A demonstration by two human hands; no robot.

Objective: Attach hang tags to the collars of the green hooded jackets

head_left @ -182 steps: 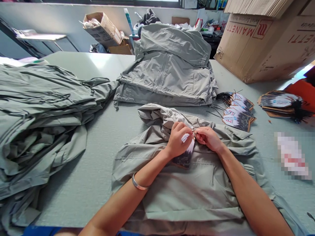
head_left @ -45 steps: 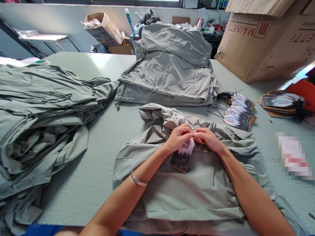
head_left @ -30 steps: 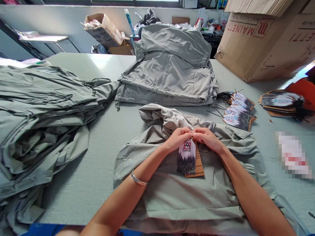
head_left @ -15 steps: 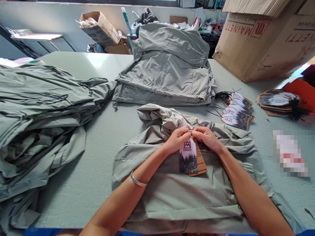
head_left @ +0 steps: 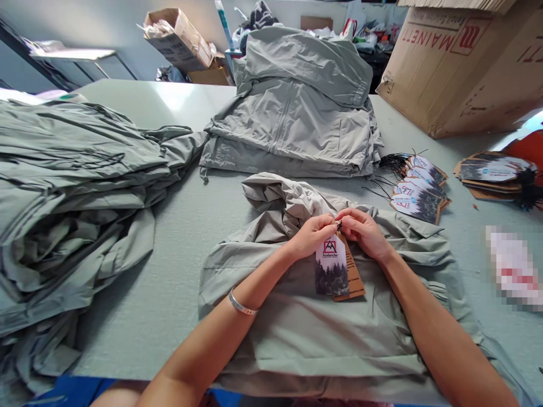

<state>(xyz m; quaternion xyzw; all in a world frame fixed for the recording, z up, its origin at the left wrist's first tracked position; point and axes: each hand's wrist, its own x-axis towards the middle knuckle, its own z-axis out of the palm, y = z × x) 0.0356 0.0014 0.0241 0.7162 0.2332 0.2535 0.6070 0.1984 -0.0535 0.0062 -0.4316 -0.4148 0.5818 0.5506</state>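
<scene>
At the bench's (head_left: 139, 102) left side, a tall heap of folded grey-green jackets (head_left: 72, 186) is piled, with its folds slumping toward the middle. A silver bangle (head_left: 241, 303) is worn on the left wrist. Near the bench's front edge, a grey-green jacket (head_left: 322, 339) is laid flat, its hood or collar bunched up on the far side. Above it, the left hand (head_left: 311, 236) and right hand (head_left: 365, 232) are brought close together, and a small dark fastener (head_left: 339, 225) is pinched between their fingertips; its exact form is too small to tell. From it, a white Avalanche hang tag (head_left: 331, 265) and a brown card tag (head_left: 354, 277) hang onto the jacket's front. Behind, a second folded stack (head_left: 292, 118) is placed at mid-bench. Further right, tags with black strings (head_left: 418, 189) are fanned out, and another tag pile (head_left: 494, 172) is set near the right edge. A MAINETTI carton (head_left: 458, 73) occupies the far right corner. A pixelated item (head_left: 513, 268) cannot be identified.
</scene>
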